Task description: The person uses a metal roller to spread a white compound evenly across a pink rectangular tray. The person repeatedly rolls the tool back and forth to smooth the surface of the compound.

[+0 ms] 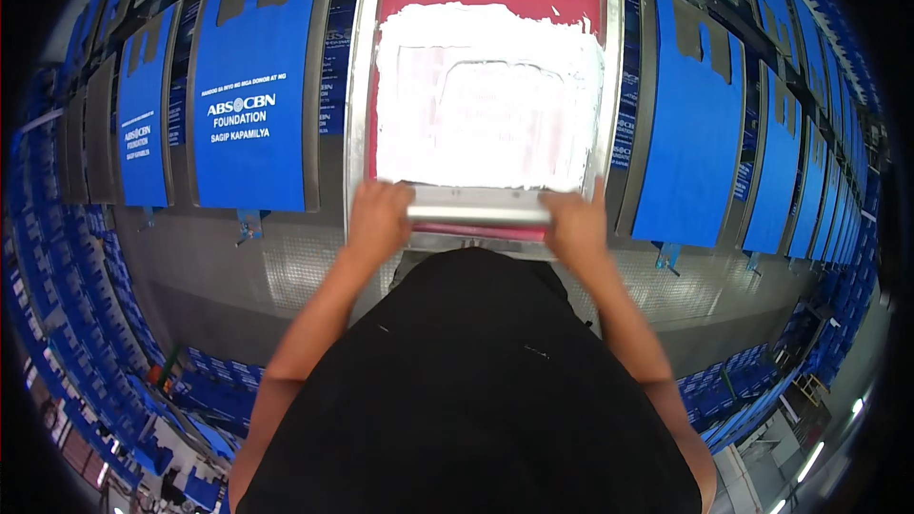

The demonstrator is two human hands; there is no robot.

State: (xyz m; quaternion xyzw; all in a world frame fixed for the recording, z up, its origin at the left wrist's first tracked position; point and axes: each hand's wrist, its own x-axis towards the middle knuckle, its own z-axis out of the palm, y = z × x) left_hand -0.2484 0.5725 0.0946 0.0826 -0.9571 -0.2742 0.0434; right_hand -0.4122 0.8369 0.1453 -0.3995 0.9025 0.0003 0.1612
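A screen-printing frame with a metal rim and red mesh lies straight in front of me. White ink covers most of its mesh, and faint outlines of a stencil show through. Across the near end lies a wide metal squeegee, just below the ink's near edge. My left hand grips its left end, and my right hand grips its right end. Both hands are slightly blurred. The squeegee's lower edge is hidden.
Left of the frame, a blue printed bag panel lies on a grey board. To the right, a plain blue panel heads a long row of similar ones. Metal brackets stick out below the boards. Stacked blue pieces line both sides.
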